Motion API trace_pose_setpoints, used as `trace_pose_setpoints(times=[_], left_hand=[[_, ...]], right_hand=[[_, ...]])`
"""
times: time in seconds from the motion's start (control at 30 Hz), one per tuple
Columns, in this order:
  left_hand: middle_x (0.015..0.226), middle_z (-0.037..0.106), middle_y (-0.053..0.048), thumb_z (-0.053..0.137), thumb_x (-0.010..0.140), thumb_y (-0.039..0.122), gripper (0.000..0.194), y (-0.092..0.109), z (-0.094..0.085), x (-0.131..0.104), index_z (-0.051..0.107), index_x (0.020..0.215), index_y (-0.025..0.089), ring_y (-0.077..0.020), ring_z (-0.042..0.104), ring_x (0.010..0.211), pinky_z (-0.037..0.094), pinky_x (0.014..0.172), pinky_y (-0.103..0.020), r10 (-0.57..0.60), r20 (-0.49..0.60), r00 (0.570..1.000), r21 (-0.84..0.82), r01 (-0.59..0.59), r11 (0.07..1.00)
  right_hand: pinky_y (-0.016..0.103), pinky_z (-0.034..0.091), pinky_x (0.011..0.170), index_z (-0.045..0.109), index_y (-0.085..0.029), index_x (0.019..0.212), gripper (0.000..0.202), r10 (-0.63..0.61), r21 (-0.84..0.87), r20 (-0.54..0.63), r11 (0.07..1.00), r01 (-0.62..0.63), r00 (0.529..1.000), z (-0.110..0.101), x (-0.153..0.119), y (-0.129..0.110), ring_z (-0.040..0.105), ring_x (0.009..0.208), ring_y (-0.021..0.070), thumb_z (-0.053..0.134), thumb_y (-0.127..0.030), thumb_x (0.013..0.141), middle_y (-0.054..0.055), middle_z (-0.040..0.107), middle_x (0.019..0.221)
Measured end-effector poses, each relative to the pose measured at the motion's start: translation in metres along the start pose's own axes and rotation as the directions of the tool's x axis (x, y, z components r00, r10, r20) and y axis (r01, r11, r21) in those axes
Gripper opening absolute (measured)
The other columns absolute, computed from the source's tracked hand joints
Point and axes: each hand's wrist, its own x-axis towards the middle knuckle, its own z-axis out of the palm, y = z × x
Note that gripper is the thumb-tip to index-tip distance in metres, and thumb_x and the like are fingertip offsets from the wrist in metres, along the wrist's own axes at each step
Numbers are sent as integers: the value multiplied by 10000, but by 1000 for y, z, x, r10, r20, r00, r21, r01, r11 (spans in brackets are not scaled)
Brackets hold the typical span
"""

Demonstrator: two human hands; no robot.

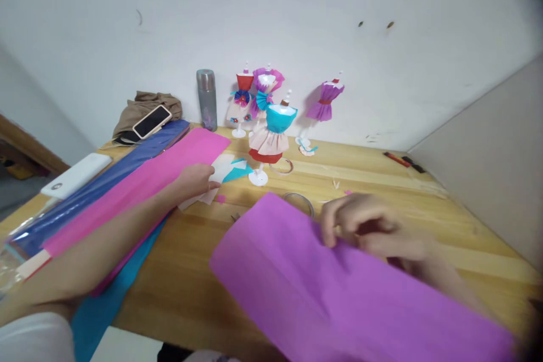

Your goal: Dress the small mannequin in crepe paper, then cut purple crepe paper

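Observation:
My right hand [369, 223] is closed, pinching the upper edge of a large purple crepe paper sheet [288, 260]. The sheet is held above the table and creases below my fingers. My left hand [195, 182] reaches over pale and turquoise paper scraps [223, 169], fingers partly apart; whether it touches a scrap I cannot tell. Under my left forearm lies a long pink paper sheet [186, 153], with a turquoise sheet [114, 294] below it. In front stands a small dress form [271, 141] wearing a turquoise top, pale skirt and red hem.
More dressed forms stand by the wall, including a purple one [325, 103]. A thermos [207, 100], a phone [153, 121] on brown cloth, a blue packaged roll [106, 181] and a white box [76, 174] are left. Tape rolls [311, 203] and a red-black cutter [396, 159] lie right.

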Motion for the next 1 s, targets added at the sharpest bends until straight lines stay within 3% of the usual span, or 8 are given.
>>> trace_pose_setpoints(times=[0.1, 0.23, 0.37, 0.5, 0.63, 0.77, 0.9, 1.0], left_hand=[[1101, 710, -151, 609, 872, 424, 349, 12, 5, 11, 720, 1023, 129, -276, 642, 1026, 461, 815, -312, 10, -19, 1000, -4, -10, 1000], [1019, 734, -110, 502, 906, 219, 251, 14, 2, 22, 732, 972, 142, -213, 653, 948, 453, 795, -274, 1, -22, 1000, -22, -2, 1000], [1050, 732, -101, 432, 895, 148, 317, -2, -10, 23, 708, 1050, 153, -198, 647, 949, 443, 793, -263, -68, -56, 996, -11, 67, 998], [943, 729, -134, 587, 788, 255, 241, -25, -17, 21, 707, 954, 128, -256, 655, 878, 435, 696, -287, -169, -20, 985, 51, 170, 984], [957, 734, -144, 656, 724, 326, 299, -35, -15, 26, 710, 947, 134, -280, 665, 886, 439, 684, -293, -187, 44, 981, 96, 182, 979], [937, 740, -145, 683, 683, 342, 314, -35, -12, 35, 718, 916, 134, -279, 673, 875, 452, 706, -291, -178, 91, 980, 128, 165, 978], [896, 729, -153, 669, 639, 197, 228, -37, -11, 41, 709, 850, 119, -296, 671, 887, 451, 734, -302, -170, 95, 981, 136, 156, 978], [794, 704, -106, 642, 611, 132, 147, -43, -13, 43, 669, 754, 149, -269, 661, 860, 438, 707, -279, -167, 90, 982, 102, 158, 982]], right_hand=[[280, 377, 606, 434, -204, 600, 352, 19, 103, 168, 994, -36, 986, 20, 29, 7, 495, 635, 132, 572, -349, 890, 27, 557, 651], [269, 316, 609, 455, -182, 601, 288, 226, -266, 221, 950, -164, 949, 38, 47, 24, 426, 634, 119, 663, -135, 795, -17, 490, 629], [261, 370, 670, 567, -171, 673, 184, 286, -381, 243, 907, -180, 927, 30, 45, 16, 523, 717, 139, 664, -123, 821, 19, 605, 730], [282, 382, 644, 660, -190, 753, 107, 407, -524, 224, 817, -243, 886, 17, 47, -9, 579, 700, 160, 633, -145, 846, 55, 669, 822], [301, 422, 690, 713, -206, 990, 184, 272, -557, 155, 818, -143, 950, 24, 83, -11, 648, 826, 210, 548, -178, 913, 66, 710, 878], [328, 454, 867, 641, -206, 1225, 354, 5, -574, -2, 819, -5, 1000, 46, 147, 14, 616, 1063, 221, 518, -110, 906, 94, 689, 1144], [350, 473, 875, 609, -153, 1266, 367, 98, -662, -30, 743, -93, 995, 63, 200, 39, 566, 1145, 251, 502, -103, 918, 144, 635, 1239], [346, 486, 822, 652, -122, 1177, 288, 160, -675, -24, 726, -134, 987, 69, 217, 48, 573, 1103, 268, 478, -137, 948, 154, 649, 1176]])
